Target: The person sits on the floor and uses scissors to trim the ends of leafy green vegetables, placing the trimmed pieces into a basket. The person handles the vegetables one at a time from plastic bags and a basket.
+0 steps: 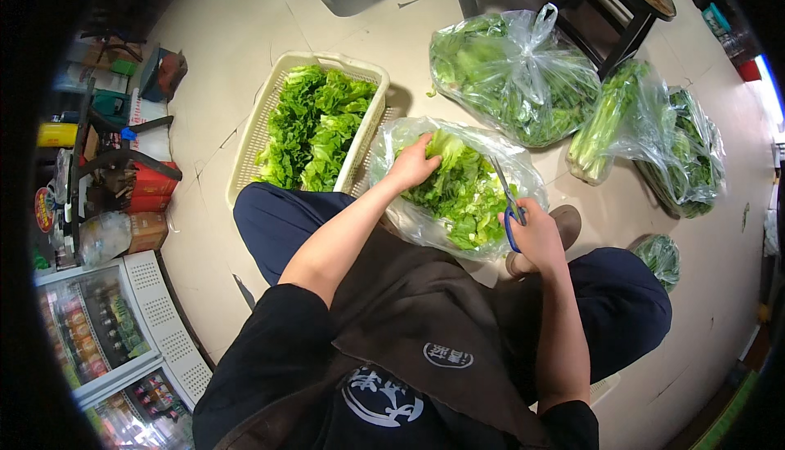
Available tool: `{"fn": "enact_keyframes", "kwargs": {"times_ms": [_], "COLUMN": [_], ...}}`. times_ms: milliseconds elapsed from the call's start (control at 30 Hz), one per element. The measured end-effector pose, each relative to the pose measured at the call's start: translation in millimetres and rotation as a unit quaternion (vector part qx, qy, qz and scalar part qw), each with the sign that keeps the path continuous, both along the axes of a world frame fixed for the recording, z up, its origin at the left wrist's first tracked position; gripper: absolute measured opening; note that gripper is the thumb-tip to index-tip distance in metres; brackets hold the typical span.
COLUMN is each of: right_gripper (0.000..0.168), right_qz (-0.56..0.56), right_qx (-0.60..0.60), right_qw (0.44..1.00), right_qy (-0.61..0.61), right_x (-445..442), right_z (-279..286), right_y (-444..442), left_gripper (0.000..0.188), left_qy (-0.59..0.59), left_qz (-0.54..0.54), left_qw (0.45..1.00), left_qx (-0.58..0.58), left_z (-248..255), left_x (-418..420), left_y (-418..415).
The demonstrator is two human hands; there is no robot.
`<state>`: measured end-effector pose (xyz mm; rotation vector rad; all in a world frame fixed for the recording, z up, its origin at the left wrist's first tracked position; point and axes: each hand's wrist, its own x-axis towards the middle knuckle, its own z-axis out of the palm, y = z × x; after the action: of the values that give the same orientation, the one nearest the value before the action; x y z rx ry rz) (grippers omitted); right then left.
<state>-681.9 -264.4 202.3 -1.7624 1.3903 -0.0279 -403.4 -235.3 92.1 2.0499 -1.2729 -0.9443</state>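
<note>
An opened clear plastic bag (414, 229) lies on the floor before me, holding leafy lettuce (454, 152) and cut pale green pieces (484, 208). My left hand (415, 165) grips lettuce leaves at the bag's left side, its fingertips partly hidden among them. In my right hand (539, 232) is a pair of scissors (503, 181) with blue handles. Their blades point up and left over the bag's right side, slightly parted. Left of the bag stands a cream plastic basket (379, 91) with green leaf lettuce (319, 125) in it.
A knotted plastic bag of greens (515, 76), bagged celery (604, 125) and another bag of greens (687, 162) lie at the right. A smaller bagged vegetable (659, 260) is beside my knee. A dark stool (613, 15) stands behind; a glass-doored display fridge (116, 333) is at left.
</note>
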Motion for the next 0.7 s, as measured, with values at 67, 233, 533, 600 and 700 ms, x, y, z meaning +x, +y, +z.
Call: {"fn": "enact_keyframes", "kwargs": {"times_ms": [67, 233, 533, 600, 700], "right_gripper": [0.044, 0.038, 0.038, 0.038, 0.038], "right_qz": [0.012, -0.15, -0.248, -0.227, -0.223], "right_qx": [0.036, 0.24, 0.378, 0.347, 0.267], "right_qw": [0.999, 0.916, 0.728, 0.739, 0.792], "right_qy": [-0.028, -0.284, -0.515, -0.531, -0.501], "right_x": [1, -7, 22, 20, 9], "right_z": [10, 3, 25, 29, 38], "right_y": [-2, 3, 39, 36, 31], "left_gripper": [0.04, 0.057, 0.075, 0.073, 0.056], "left_qy": [0.301, 0.737, 0.837, 0.825, 0.822], "left_qz": [0.054, 0.044, -0.013, -0.001, 0.04], "left_qw": [0.952, 0.674, 0.541, 0.556, 0.56], "left_qx": [-0.006, 0.027, -0.085, -0.099, -0.094], "left_z": [12, 73, 95, 98, 104], "left_x": [6, -11, -67, -66, -51], "left_y": [5, 23, 30, 33, 38]}}
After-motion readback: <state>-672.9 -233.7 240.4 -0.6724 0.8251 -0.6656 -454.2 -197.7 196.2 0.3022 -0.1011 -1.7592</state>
